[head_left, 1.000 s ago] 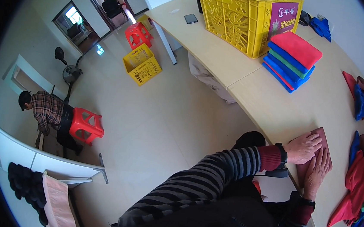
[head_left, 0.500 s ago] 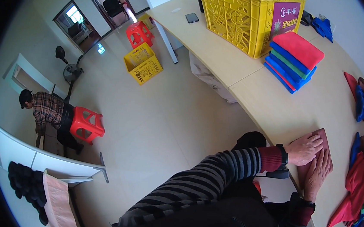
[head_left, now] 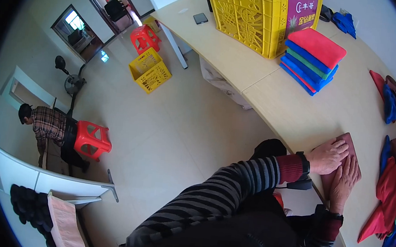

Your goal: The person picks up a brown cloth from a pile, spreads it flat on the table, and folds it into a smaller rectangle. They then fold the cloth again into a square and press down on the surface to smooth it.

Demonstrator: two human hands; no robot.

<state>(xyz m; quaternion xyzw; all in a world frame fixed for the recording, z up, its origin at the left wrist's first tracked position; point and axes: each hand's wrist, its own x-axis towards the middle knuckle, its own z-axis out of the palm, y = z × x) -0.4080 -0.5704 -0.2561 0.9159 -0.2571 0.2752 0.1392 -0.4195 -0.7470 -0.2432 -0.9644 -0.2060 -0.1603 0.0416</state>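
A folded brown cloth (head_left: pixel 351 142) lies on the table near its front edge. My left hand (head_left: pixel 328 156) rests flat over its left part, fingers stretched and pointing right. Close beside it, my right hand (head_left: pixel 345 184) presses on the near part, fingers extended away from me. Both hands are open and touch the cloth, covering most of it. Farther up the table sits a neat stack of folded cloths (head_left: pixel 316 44) in red, blue and green.
Loose red, blue, brown and green cloths (head_left: pixel 390 192) lie along the right. Behind the stack stands a yellow plastic crate (head_left: pixel 244 21), with a phone (head_left: pixel 200 18) to its left. Another yellow crate (head_left: pixel 152 77) and red stools (head_left: pixel 94 139) stand on the floor. A person (head_left: pixel 51 127) bends at the left.
The view has shifted and tilted slightly. Both hands stay flat on the brown cloth, with hardly any movement over it.
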